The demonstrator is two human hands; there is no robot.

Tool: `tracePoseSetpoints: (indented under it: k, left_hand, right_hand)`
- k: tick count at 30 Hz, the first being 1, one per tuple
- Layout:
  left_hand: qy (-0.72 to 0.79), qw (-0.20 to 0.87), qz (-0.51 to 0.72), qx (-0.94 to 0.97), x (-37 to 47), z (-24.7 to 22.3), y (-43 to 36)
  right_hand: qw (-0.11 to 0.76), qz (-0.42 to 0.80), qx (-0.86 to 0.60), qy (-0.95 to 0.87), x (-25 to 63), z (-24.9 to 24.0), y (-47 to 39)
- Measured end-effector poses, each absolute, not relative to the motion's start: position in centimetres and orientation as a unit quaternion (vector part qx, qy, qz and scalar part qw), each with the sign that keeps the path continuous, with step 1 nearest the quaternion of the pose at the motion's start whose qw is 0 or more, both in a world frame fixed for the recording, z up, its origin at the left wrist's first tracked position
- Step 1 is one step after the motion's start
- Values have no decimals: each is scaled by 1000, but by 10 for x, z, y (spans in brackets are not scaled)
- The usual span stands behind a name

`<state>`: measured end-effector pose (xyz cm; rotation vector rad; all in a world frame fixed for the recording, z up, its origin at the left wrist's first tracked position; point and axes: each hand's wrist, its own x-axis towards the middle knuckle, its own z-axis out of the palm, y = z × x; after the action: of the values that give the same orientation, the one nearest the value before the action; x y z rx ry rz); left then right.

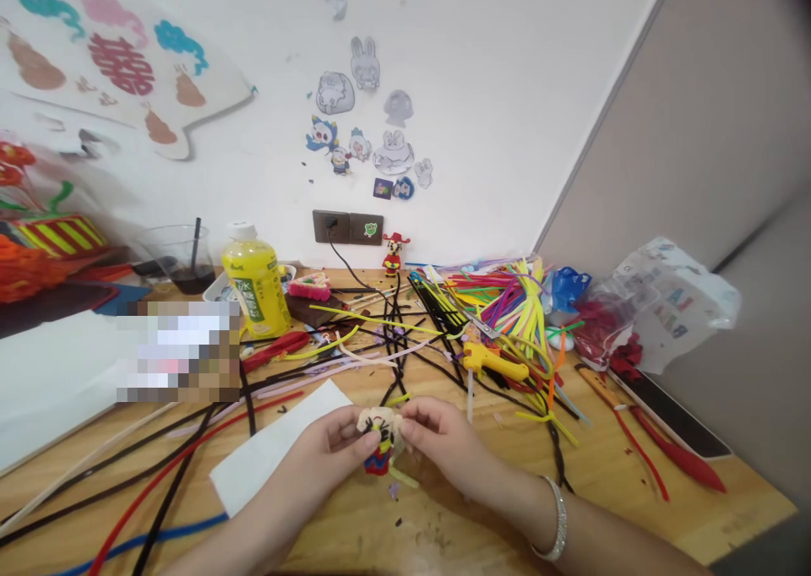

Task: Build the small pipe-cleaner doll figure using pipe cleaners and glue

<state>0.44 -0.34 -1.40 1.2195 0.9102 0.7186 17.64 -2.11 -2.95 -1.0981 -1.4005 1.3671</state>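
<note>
Both hands meet low in the middle of the head view around a small pipe-cleaner doll [378, 461] with a pale head, dark face details and a red, blue and yellow body. My left hand [326, 453] grips it from the left, the thumb lying across its front. From the right, my right hand [447, 441] pinches the side of the doll's head between thumb and fingers. A short pale yellow pipe cleaner [404, 475] shows just below the right fingers; whether it joins the doll I cannot tell. A white paper sheet [279, 449] lies beside and partly beneath the left forearm.
Loose pipe cleaners [209, 428] cover much of the wooden table. Behind the hands are a yellow hot glue gun [498, 361], scissors [481, 324] and a yellow bottle [254, 285]. A similar red-hatted doll [394, 255] stands by the wall. Red-handled pliers [677, 449] lie right.
</note>
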Motion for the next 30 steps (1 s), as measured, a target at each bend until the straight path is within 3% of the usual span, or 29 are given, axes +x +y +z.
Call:
tracePoseSetpoints:
  k: [5,10,22,25,30]
  left_hand:
    - [419,653,325,541,6,-13,-4]
    - [400,654,322,555,7,-17,-2]
    - [417,642,329,553,9,-18,-6]
    - [418,638,329,557,9,-18,-6]
    - [425,647,329,540,8,-17,-5]
  right_hand:
    - [457,541,-466,-530,172,-36,-22]
    - [458,616,-443,-463,170,-35,-22]
    - [397,763,-330,-389,174,-27,-26]
    - [408,705,-376,-441,173,-31,-27]
    - [432,416,-480,-640,174,-32,-27]
